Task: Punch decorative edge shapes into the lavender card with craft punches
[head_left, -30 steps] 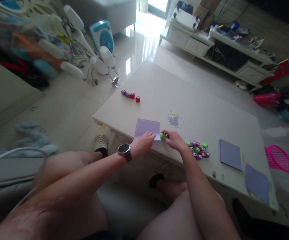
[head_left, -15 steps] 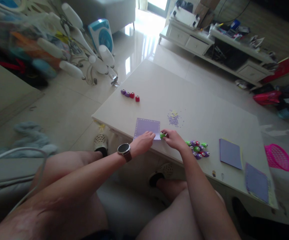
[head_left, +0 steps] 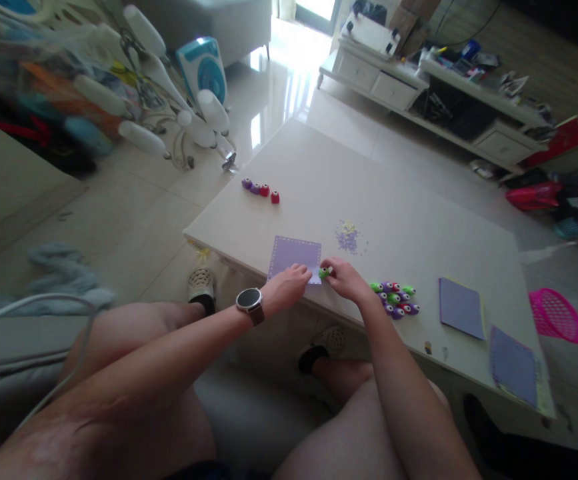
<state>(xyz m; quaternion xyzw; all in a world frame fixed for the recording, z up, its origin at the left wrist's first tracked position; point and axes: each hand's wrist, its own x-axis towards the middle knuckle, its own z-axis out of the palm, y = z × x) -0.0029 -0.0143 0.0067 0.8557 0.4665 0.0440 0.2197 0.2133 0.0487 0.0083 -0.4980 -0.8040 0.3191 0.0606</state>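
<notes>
A purple sheet of paper (head_left: 295, 251) with small holes punched along its borders lies at the table's near edge. My left hand (head_left: 289, 280), with a watch on the wrist, grips the sheet by its near side, its fingers bent over the paper. A green craft punch (head_left: 323, 272) is pinched in my right hand (head_left: 343, 277) at the sheet's right edge, by the near right corner. Several green, purple and red punches (head_left: 395, 299) stand grouped right of that hand. Purple and yellow paper bits (head_left: 349, 237) are heaped beyond the sheet.
Purple and red punches (head_left: 261, 190) form a row on the far left of the white table (head_left: 393, 207). To the right lie a stack of purple paper (head_left: 461, 308) and some punched sheets (head_left: 513, 365). A pink basket (head_left: 557, 315) stands past the table's right end.
The green punch in my right hand has shifted slightly left and nearer along the sheet's right edge. My left hand and the sheet have barely moved.
</notes>
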